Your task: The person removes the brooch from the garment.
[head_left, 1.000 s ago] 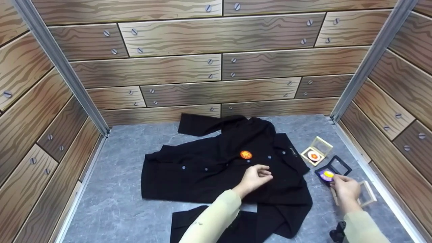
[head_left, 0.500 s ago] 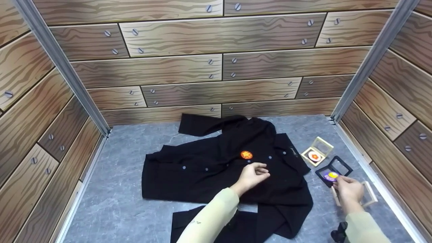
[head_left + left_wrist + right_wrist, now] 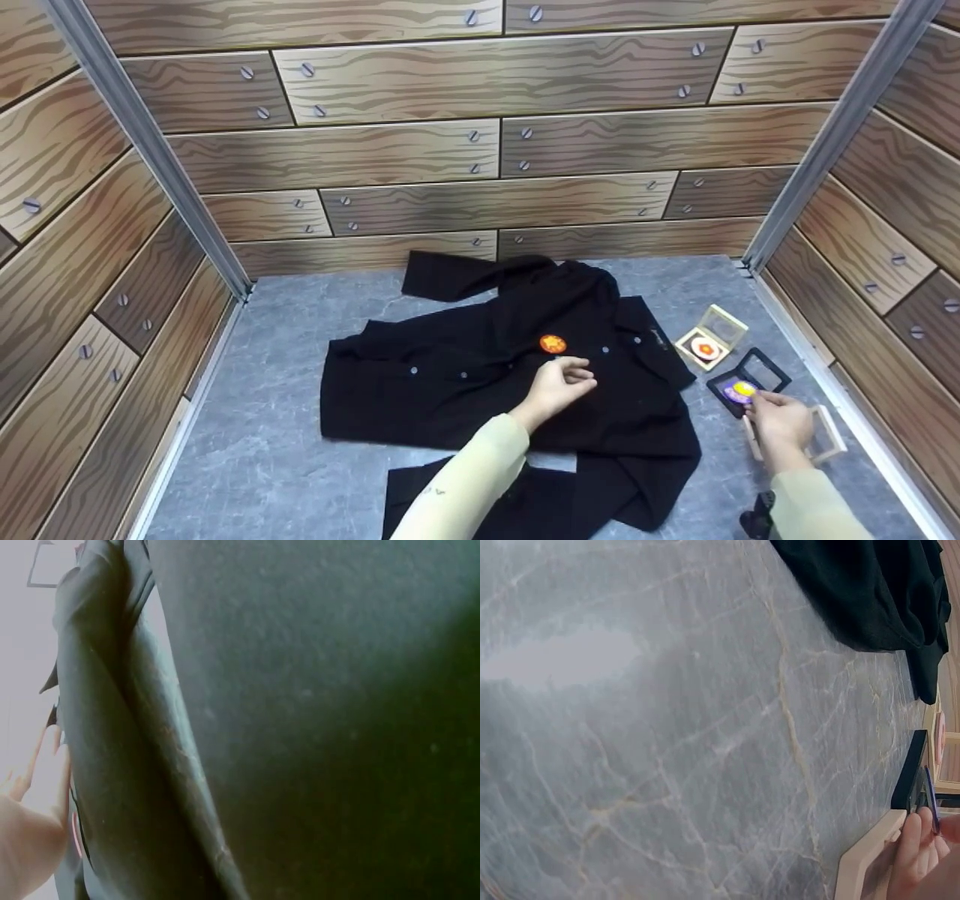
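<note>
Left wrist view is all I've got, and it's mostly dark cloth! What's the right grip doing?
Observer: The right grip pinches a flat, round, purple-and-yellow badge.
Operator: Ooh! What's close to that grip?
Observer: A pale beige, angular frame, which it partly hides in the head view.
Operator: Are there any badges in boxes?
Observer: Yes, a round white badge with a red flower lies in an open, square, pale-yellow case.

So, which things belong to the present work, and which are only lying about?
Probably in the job:
purple-and-yellow badge, pinched by the right hand
open black case
black garment beneath the left hand
orange badge on it

Seemingly lying about:
yellow case
pale frame
</note>
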Action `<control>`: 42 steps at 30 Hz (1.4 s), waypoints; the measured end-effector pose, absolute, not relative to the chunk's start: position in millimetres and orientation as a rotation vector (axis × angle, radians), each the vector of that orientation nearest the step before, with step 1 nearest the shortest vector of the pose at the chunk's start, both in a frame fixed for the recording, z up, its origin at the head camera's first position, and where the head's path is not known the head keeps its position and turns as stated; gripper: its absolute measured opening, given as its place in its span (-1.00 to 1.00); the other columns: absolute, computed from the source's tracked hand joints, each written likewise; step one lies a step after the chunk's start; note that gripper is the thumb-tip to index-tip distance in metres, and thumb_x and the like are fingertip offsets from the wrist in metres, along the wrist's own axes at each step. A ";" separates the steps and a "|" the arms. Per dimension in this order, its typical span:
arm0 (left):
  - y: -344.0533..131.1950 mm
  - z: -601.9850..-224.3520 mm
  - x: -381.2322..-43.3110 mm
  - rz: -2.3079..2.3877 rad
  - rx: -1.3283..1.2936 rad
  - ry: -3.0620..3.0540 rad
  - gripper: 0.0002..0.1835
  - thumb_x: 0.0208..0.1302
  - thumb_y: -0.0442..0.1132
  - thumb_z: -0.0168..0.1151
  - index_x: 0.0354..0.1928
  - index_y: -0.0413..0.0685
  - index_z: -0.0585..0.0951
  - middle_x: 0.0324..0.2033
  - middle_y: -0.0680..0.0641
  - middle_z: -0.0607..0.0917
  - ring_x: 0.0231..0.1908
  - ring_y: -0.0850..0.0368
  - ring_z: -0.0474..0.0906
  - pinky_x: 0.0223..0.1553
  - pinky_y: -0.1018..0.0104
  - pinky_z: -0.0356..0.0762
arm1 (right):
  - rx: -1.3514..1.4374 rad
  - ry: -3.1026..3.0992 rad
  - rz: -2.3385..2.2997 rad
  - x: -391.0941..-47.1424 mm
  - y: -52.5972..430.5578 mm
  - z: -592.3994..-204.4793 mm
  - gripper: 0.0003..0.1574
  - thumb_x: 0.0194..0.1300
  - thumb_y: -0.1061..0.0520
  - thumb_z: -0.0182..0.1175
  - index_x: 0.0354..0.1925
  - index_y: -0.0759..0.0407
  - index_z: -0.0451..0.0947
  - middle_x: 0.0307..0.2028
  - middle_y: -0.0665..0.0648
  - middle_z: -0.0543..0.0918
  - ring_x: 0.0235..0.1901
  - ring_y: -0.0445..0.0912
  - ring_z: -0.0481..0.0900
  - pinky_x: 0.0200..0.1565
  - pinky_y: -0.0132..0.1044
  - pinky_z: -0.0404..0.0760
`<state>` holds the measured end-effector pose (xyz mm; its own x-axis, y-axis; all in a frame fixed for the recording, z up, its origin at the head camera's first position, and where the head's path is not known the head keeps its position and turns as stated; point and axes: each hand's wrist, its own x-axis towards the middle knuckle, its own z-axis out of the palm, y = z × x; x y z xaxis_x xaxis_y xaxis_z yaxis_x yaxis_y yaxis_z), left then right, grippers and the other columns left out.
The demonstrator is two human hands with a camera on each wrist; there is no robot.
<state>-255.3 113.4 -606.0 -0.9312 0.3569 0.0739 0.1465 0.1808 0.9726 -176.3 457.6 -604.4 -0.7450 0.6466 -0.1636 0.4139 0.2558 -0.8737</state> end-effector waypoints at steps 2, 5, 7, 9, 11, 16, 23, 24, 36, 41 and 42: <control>113.0 -606.5 -256.1 1.846 0.495 2.279 -0.56 0.27 -0.38 0.45 0.17 -0.41 0.67 -0.11 -0.26 0.86 -0.07 -0.05 0.85 -0.02 0.48 0.71 | -0.990 -2.328 1.458 -177.2 458.2 -602.2 -0.40 0.52 0.14 0.09 0.29 0.60 0.48 -0.79 -0.47 0.49 -0.72 -0.55 0.50 -0.52 -0.63 0.54; 112.2 -607.4 -257.2 1.852 0.494 2.275 -0.56 0.27 -0.38 0.44 0.17 -0.42 0.66 -0.10 -0.27 0.86 -0.06 -0.06 0.85 -0.02 0.50 0.70 | -0.997 -2.403 1.375 -178.7 458.9 -598.3 -0.41 0.52 0.10 0.09 0.28 0.54 0.51 -0.75 -0.43 0.55 -0.70 -0.53 0.48 -0.48 -0.65 0.45; 111.6 -608.0 -257.9 1.859 0.489 2.273 -0.56 0.27 -0.38 0.45 0.16 -0.42 0.66 -0.11 -0.26 0.86 -0.07 -0.05 0.85 -0.03 0.51 0.69 | -0.997 -2.462 1.304 -179.9 459.3 -596.0 -0.42 0.52 0.08 0.10 0.27 0.51 0.54 -0.71 -0.37 0.60 -0.68 -0.49 0.48 -0.40 -0.60 0.42; 111.0 -608.7 -258.7 1.864 0.483 2.273 -0.57 0.27 -0.38 0.45 0.16 -0.41 0.67 -0.11 -0.26 0.86 -0.08 -0.03 0.85 -0.04 0.52 0.69 | -0.989 -2.510 1.233 -181.4 459.5 -594.3 -0.43 0.50 0.07 0.10 0.25 0.49 0.55 -0.66 -0.23 0.68 -0.63 -0.39 0.52 -0.25 -0.44 0.50; 110.1 -609.3 -259.5 1.866 0.479 2.275 -0.57 0.27 -0.38 0.45 0.16 -0.40 0.67 -0.11 -0.25 0.86 -0.08 0.00 0.85 -0.04 0.53 0.68 | -0.975 -2.541 1.174 -182.6 459.8 -593.8 -0.43 0.48 0.07 0.10 0.23 0.48 0.57 -0.57 0.03 0.79 -0.51 -0.11 0.70 -0.07 -0.18 0.56; 108.2 -609.0 -260.2 1.879 0.457 2.264 -0.56 0.27 -0.38 0.45 0.17 -0.41 0.67 -0.10 -0.27 0.86 -0.08 -0.01 0.85 -0.04 0.51 0.69 | -0.956 -2.606 1.073 -184.3 459.4 -592.6 -0.41 0.47 0.05 0.05 0.26 0.44 0.55 0.15 0.50 0.68 0.16 0.50 0.59 0.19 0.22 0.46; 106.0 -609.0 -259.2 1.900 0.473 2.274 -0.57 0.26 -0.40 0.44 0.15 -0.45 0.66 -0.11 -0.31 0.85 -0.07 -0.15 0.84 -0.03 0.41 0.74 | -0.938 -2.614 1.006 -185.3 456.2 -590.6 -0.41 0.45 0.06 0.04 0.25 0.44 0.56 0.26 0.52 0.58 0.22 0.51 0.54 0.16 0.21 0.49; 105.7 -609.0 -259.1 1.907 0.473 2.267 -0.57 0.25 -0.41 0.44 0.15 -0.46 0.66 -0.11 -0.33 0.85 -0.07 -0.18 0.84 -0.03 0.41 0.75 | -0.934 -2.617 0.992 -185.4 455.5 -590.5 -0.41 0.45 0.07 0.03 0.25 0.44 0.56 0.26 0.52 0.58 0.21 0.51 0.54 0.16 0.22 0.49; 102.4 -607.3 -262.5 1.878 0.489 2.287 -0.57 0.29 -0.39 0.44 0.17 -0.44 0.66 -0.10 -0.30 0.85 -0.07 -0.10 0.84 -0.04 0.47 0.72 | -0.896 -2.542 0.953 -187.7 446.5 -588.8 -0.42 0.38 0.14 0.00 0.20 0.49 0.59 0.09 0.49 0.71 0.13 0.48 0.61 0.07 0.20 0.52; 100.5 -607.2 -265.2 1.881 0.462 2.285 -0.57 0.29 -0.39 0.44 0.17 -0.44 0.66 -0.10 -0.29 0.86 -0.06 -0.08 0.84 -0.04 0.49 0.70 | -0.892 -2.498 1.011 -192.1 439.7 -588.9 -0.45 0.41 0.12 0.09 0.19 0.47 0.62 0.05 0.47 0.75 0.08 0.42 0.67 0.10 0.14 0.53; 100.2 -606.9 -265.4 1.883 0.462 2.287 -0.57 0.29 -0.40 0.44 0.17 -0.45 0.66 -0.10 -0.30 0.85 -0.06 -0.09 0.84 -0.04 0.48 0.71 | -0.890 -2.495 1.018 -193.1 438.6 -588.9 -0.46 0.42 0.11 0.12 0.18 0.46 0.62 0.04 0.45 0.76 -0.01 0.35 0.73 0.09 0.10 0.54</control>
<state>-265.4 100.2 -606.9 -0.9423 0.3242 0.0834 0.1440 0.1679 0.9752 -193.1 438.6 -588.9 -0.7622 0.6459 0.0431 0.4314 0.5565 -0.7101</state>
